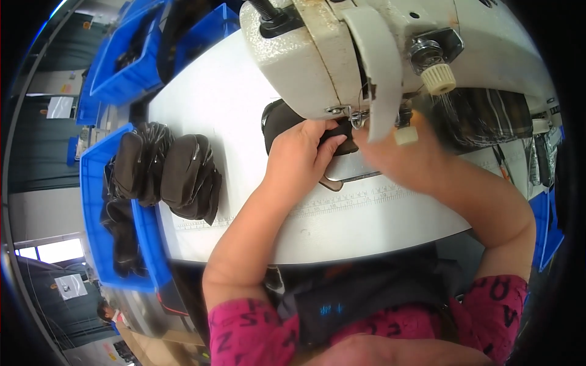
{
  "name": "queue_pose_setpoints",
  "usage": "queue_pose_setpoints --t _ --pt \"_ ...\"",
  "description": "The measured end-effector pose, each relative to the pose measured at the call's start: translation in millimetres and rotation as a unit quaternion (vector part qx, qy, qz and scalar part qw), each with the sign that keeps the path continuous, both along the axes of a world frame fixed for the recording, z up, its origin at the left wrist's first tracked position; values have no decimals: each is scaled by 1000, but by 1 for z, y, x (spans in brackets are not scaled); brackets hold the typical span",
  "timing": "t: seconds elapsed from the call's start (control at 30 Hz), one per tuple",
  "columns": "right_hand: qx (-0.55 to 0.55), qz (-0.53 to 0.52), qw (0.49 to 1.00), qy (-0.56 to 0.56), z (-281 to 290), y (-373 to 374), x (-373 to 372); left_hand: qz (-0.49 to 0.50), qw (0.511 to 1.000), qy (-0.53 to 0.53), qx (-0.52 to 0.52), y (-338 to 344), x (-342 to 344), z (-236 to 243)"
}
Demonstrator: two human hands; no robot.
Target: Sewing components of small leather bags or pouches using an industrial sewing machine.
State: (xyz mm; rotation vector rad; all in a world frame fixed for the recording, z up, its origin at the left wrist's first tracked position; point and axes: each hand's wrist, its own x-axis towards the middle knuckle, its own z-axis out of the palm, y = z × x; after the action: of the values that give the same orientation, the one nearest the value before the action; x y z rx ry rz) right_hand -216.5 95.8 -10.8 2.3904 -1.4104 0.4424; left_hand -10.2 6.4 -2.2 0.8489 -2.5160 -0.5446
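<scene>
A dark brown fabric pouch piece (278, 122) lies under the head of a white sewing machine (299, 73), close to the needle area. My left hand (299, 152) is closed on its near edge, thumb and fingers pinching the cloth just left of the needle. My right hand (397, 149) is on the needle's right side at the same piece. It is smeared by motion, and the machine's white guard (378, 79) hides part of its fingers. A narrow brown strip (331, 184) sticks out toward me below my left hand.
Dark zipped pouches (186, 174) are stacked on the white table (244, 207) at left, beside a blue bin (94, 213) of more. Another blue bin (125, 85) stands farther back. Right of the machine lie a plastic-wrapped dark bundle (482, 119) and an orange-handled tool (505, 166).
</scene>
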Motion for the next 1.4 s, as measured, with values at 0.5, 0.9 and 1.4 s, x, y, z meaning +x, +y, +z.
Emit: queue_pose_setpoints --t 0.5,0.9,1.4 --pt "-5 -32 996 -85 -9 -14 2 21 997 49 -52 12 -6 8" --pt "-27 -11 990 -138 -27 -22 -7 9 996 28 -83 5 -12 -15" --pt "49 -50 996 -55 -28 -17 0 54 996 18 -75 4 -13 -16"
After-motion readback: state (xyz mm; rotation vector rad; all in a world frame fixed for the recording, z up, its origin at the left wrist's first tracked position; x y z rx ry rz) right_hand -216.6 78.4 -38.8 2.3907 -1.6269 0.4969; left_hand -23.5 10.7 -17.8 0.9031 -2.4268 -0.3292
